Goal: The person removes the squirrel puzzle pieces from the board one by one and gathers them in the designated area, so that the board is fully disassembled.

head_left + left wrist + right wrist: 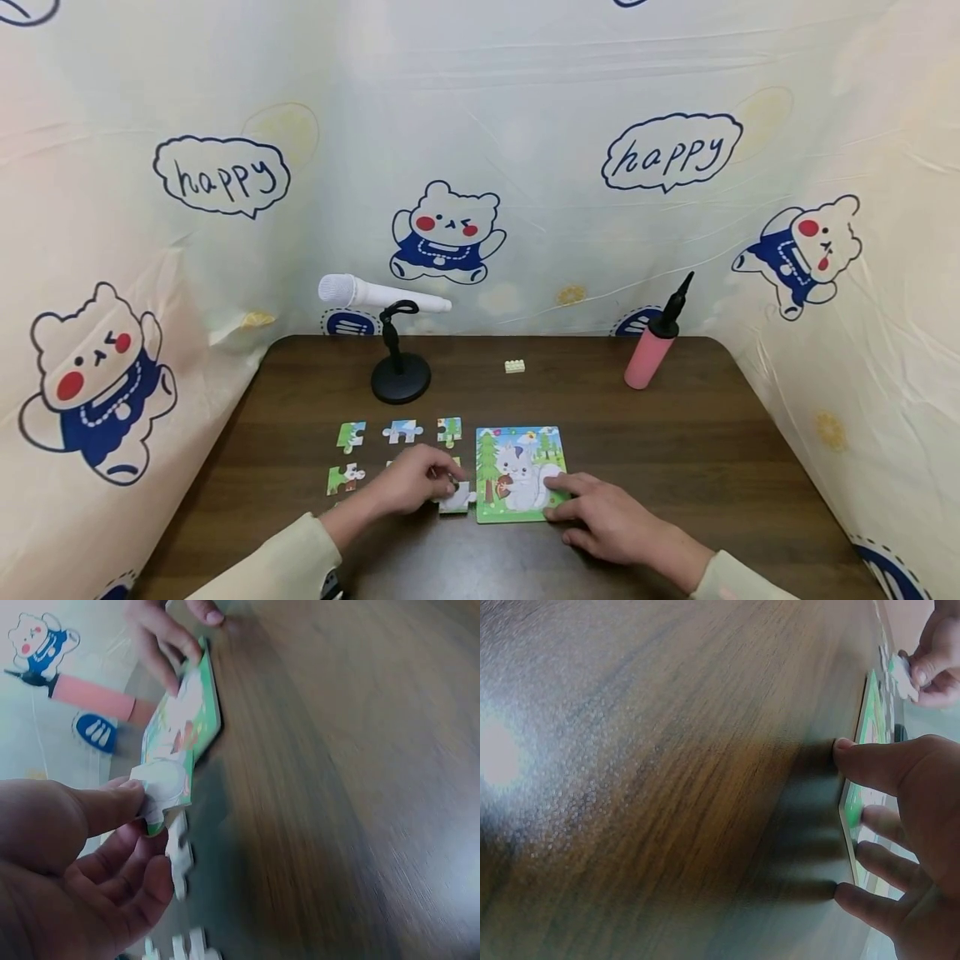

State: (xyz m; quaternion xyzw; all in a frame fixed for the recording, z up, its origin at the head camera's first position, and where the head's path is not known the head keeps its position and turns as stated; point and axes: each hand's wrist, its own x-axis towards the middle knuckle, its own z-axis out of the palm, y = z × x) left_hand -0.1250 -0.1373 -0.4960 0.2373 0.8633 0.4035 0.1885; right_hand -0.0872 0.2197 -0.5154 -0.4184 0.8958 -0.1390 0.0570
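My left hand [412, 482] pinches a white and green puzzle piece [454, 500] between thumb and fingers, just left of the picture board. In the left wrist view, this puzzle piece [166, 782] is tilted, with the thumb on its printed face. The square board [519, 516] shows a white squirrel, trees and a green border. My right hand [606, 518] rests its extended fingertips on the board's right side. The right wrist view shows the right thumb [870, 761] at the board's near edge. Loose puzzle pieces lie left of the board, some hidden behind my left hand.
Several loose pieces, including one with trees [449, 431] and a brown-and-white one [346, 478], lie on the brown table [697, 467]. Farther back are a white microphone [386, 294] on a black stand [401, 379], a cream toy brick [514, 366] and a pink pump [649, 358].
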